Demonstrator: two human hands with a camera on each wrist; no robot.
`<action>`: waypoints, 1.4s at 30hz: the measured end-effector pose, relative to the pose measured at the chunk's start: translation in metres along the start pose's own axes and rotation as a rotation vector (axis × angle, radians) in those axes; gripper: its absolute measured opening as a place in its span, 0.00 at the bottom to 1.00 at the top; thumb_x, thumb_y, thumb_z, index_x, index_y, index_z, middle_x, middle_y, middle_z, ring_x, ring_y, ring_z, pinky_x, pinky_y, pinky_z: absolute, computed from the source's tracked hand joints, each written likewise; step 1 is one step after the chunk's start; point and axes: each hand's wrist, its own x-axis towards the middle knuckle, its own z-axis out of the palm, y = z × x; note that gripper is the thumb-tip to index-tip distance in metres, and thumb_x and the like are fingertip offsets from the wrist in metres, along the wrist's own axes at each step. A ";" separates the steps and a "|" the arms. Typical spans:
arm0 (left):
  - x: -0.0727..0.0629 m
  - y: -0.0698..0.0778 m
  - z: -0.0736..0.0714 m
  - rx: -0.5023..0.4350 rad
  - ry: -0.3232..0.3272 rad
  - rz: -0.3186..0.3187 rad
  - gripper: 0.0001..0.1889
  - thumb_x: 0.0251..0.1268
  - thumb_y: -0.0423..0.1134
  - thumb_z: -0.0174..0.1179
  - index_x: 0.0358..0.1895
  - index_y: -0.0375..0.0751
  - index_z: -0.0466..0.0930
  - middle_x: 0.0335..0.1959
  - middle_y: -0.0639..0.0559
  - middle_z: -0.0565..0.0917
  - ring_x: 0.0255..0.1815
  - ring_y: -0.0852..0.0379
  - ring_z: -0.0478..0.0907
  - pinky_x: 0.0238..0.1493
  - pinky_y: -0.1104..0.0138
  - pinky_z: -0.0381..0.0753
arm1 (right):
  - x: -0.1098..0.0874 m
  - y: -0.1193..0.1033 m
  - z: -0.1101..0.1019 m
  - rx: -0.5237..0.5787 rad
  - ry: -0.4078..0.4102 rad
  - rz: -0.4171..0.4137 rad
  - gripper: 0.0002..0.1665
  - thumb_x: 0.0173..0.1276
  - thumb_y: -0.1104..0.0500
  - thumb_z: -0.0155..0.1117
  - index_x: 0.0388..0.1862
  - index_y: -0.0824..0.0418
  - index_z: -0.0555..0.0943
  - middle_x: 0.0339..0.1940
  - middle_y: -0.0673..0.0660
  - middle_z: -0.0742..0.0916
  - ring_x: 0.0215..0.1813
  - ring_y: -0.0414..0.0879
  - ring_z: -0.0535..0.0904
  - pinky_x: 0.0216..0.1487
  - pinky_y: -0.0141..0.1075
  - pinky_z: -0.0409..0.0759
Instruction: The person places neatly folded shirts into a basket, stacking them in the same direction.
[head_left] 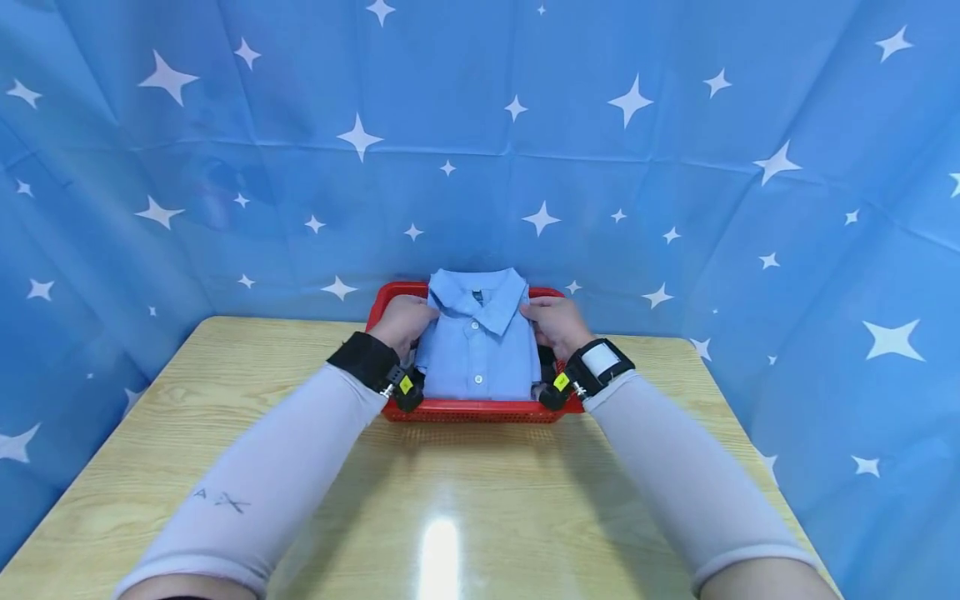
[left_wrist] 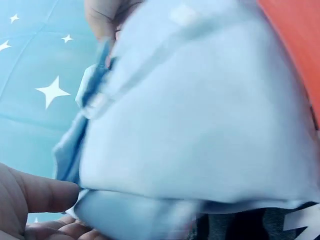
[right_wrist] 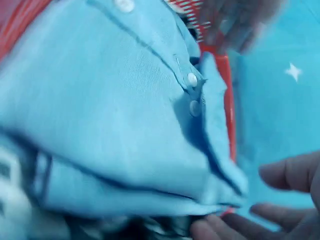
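Head view, centre of the frame: I see a folded light-blue button-up shirt (head_left: 477,343) lying in a red perforated plastic basket (head_left: 472,410), which stands on the wooden table (head_left: 450,500) at its far edge, close against the blue star-printed backdrop (head_left: 225,150). The shirt's collar points toward the top of the frame and two white buttons show down its placket.

My left hand (head_left: 405,323) sits at the left edge of the shirt, level with the collar, its fingers curled onto the cloth. My right hand (head_left: 552,323) mirrors it at the right edge, fingers likewise bent against the fabric. Both forearms wear pale sleeves (head_left: 255,492) and dark wrist straps.

Left wrist view: the shirt fills most of the frame, with the thumb at lower left touching its folded edge and the red basket at upper right.

Right wrist view: the placket with its buttons runs across the upper middle; the fingers (right_wrist: 290,172) at lower right are spread and lie just beside the shirt's corner, so whether this hand truly pinches the cloth I cannot tell.
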 end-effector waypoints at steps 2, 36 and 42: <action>0.001 -0.004 0.002 0.036 -0.015 -0.020 0.18 0.76 0.35 0.53 0.23 0.43 0.63 0.20 0.52 0.61 0.28 0.52 0.66 0.37 0.61 0.66 | 0.001 0.003 0.002 -0.053 0.010 0.014 0.18 0.79 0.54 0.63 0.61 0.62 0.84 0.51 0.58 0.87 0.43 0.45 0.85 0.46 0.33 0.86; -0.053 0.021 0.037 1.462 -0.423 0.217 0.45 0.63 0.47 0.71 0.82 0.65 0.59 0.84 0.51 0.61 0.80 0.43 0.65 0.74 0.43 0.71 | -0.024 -0.017 0.022 -1.482 -0.526 -0.085 0.55 0.60 0.39 0.79 0.83 0.36 0.62 0.87 0.52 0.61 0.84 0.58 0.60 0.79 0.63 0.62; -0.045 0.016 0.034 1.452 -0.418 0.221 0.43 0.64 0.54 0.69 0.82 0.64 0.60 0.84 0.50 0.61 0.82 0.43 0.62 0.76 0.41 0.68 | -0.023 -0.017 0.018 -1.422 -0.530 -0.116 0.53 0.62 0.40 0.78 0.83 0.38 0.63 0.86 0.53 0.62 0.85 0.58 0.59 0.80 0.63 0.60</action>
